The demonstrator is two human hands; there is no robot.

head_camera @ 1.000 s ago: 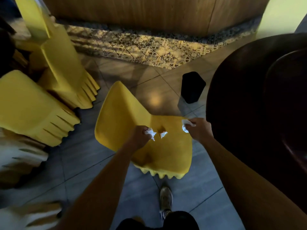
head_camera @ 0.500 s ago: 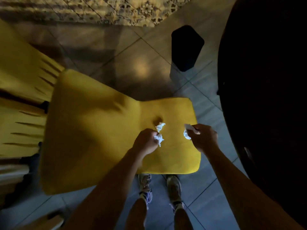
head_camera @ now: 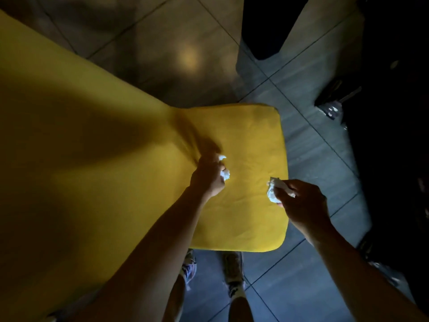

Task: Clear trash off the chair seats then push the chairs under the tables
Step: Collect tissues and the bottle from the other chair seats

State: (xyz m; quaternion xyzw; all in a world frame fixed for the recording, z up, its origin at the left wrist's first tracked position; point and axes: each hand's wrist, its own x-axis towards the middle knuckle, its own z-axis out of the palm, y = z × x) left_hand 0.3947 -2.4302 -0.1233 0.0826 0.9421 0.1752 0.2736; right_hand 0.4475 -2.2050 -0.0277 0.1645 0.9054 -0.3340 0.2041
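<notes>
A yellow chair fills the left and middle of the head view, its flat seat point(head_camera: 250, 140) pointing right and its back rising at the left. My left hand point(head_camera: 207, 177) hovers over the seat near the crease and grips white crumpled tissue point(head_camera: 225, 174); a second white scrap point(head_camera: 221, 157) shows at its fingertips. My right hand point(head_camera: 301, 205) is at the seat's right edge, pinching another white crumpled tissue point(head_camera: 272, 194).
A dark round table point(head_camera: 394, 159) fills the right side. A black bin point(head_camera: 271, 26) stands on the tiled floor beyond the chair. My two shoes point(head_camera: 232, 273) are on the floor just below the seat's near edge.
The view has come much closer to the seat. My left hand has closed over the second tissue scrap that lay near the crease. My right hand has kept its tissue.
</notes>
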